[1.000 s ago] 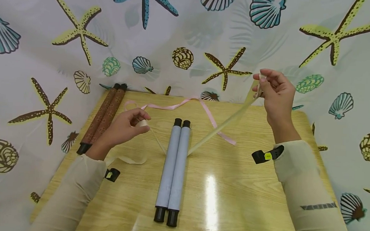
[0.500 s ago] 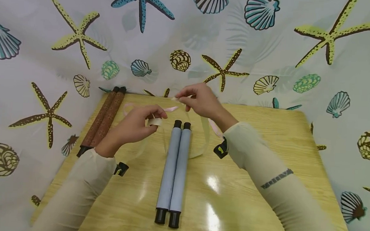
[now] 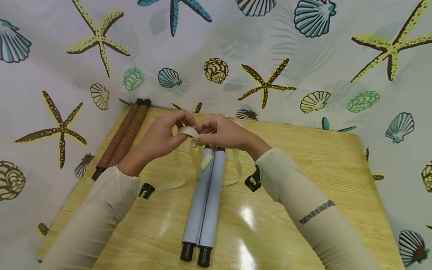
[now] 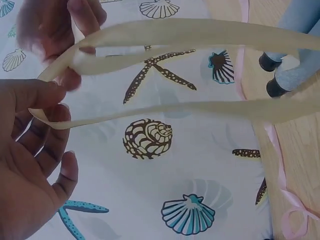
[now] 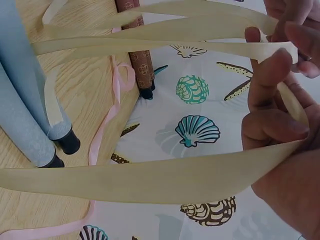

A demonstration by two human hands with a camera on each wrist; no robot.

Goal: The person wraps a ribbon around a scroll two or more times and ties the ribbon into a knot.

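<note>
My left hand (image 3: 156, 141) and right hand (image 3: 229, 132) come together over the far end of two pale blue rolls (image 3: 198, 208) with black end caps. Between thumb and fingers, the left hand pinches a cream ribbon (image 4: 170, 32) that loops around its fingertips. The right hand grips the ribbon too; in the right wrist view one wide length (image 5: 125, 180) runs from its palm toward the rolls. Loose strands hang down on both sides of the rolls, which lie side by side on the wooden table (image 3: 289, 218). A short ribbon end (image 3: 206, 161) dangles over them.
Two brown patterned rolls (image 3: 127, 133) with black caps lie at the table's left edge. A pink ribbon (image 5: 105, 125) stretches across the back of the table. Behind and around the table hangs a white cloth (image 3: 274, 39) printed with starfish and shells.
From the far right, where it drew the cream ribbon out, my right hand has swung left to meet the left hand. The left hand has shifted right and up. The ribbon now hangs slack.
</note>
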